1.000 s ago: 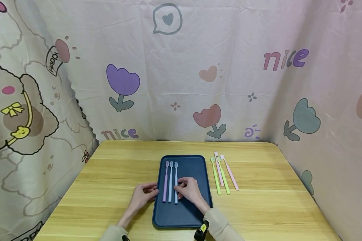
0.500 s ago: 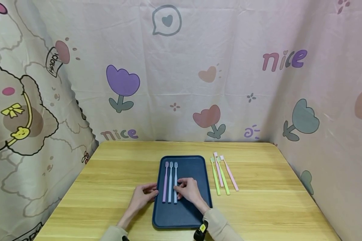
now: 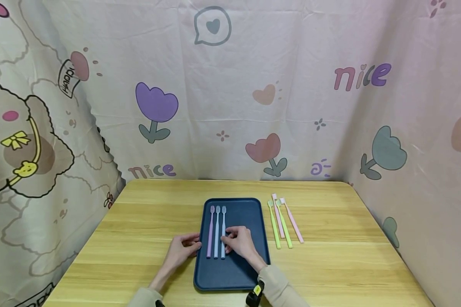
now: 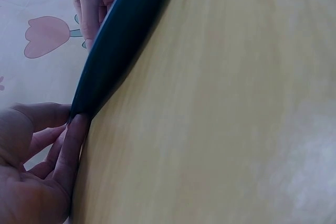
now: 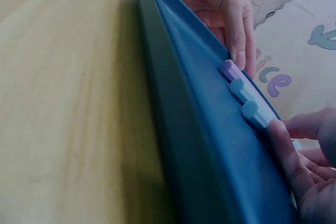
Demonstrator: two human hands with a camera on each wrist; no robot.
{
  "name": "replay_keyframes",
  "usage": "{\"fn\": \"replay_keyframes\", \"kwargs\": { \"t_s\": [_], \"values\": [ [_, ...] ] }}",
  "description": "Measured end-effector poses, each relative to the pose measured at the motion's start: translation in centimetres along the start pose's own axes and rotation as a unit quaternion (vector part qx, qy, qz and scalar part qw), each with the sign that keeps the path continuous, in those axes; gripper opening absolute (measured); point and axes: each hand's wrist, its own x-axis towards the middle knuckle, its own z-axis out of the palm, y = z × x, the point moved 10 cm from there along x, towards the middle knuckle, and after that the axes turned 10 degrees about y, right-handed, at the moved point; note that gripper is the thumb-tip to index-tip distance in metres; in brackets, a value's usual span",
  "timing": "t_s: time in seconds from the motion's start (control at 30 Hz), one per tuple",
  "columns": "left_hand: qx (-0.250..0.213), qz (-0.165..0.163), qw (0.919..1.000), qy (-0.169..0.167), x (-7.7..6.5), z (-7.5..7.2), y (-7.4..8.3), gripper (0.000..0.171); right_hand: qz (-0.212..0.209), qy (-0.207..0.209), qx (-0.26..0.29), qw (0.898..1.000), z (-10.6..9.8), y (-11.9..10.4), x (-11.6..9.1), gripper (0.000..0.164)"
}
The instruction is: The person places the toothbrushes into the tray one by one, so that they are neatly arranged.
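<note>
Three toothbrushes lie side by side on a dark blue tray [image 3: 230, 277], bristle heads at the far end: a purple toothbrush [image 3: 210, 238] at the left, a light blue toothbrush [image 3: 217, 238] in the middle and another light blue toothbrush [image 3: 223, 224] at the right. My right hand [image 3: 241, 243] pinches this last one by its handle, with the thumb [image 5: 283, 145] against it in the right wrist view. At the tray's left rim, my left hand [image 3: 180, 251] holds the edge between thumb and fingers. The fingers hide part of the held handle.
Right of the tray, two green toothbrushes [image 3: 274, 228] and two pink toothbrushes [image 3: 295, 226] lie loosely together, some overlapping, on the wooden table [image 3: 330, 264]. A printed curtain [image 3: 223, 85] hangs behind the table and along its sides.
The right-hand light blue toothbrush has shifted very slightly left at its lower end, with my right hand on it. My left hand stays at the tray's rim.
</note>
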Motion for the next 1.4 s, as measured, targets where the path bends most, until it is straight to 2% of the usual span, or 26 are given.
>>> {"fn": "replay_keyframes", "kwargs": {
  "t_s": [0.33, 1.4],
  "values": [
    [-0.003, -0.003, 1.0, -0.002, -0.06, -0.05, 0.02, 0.036, 0.003, 0.003, -0.012, 1.0, -0.06, -0.04, 0.02, 0.038],
    [-0.005, 0.002, 1.0, -0.004, -0.11, -0.02, 0.2, 0.037, -0.007, 0.002, -0.003, 1.0, 0.0, -0.14, -0.02, 0.037]
  ]
}}
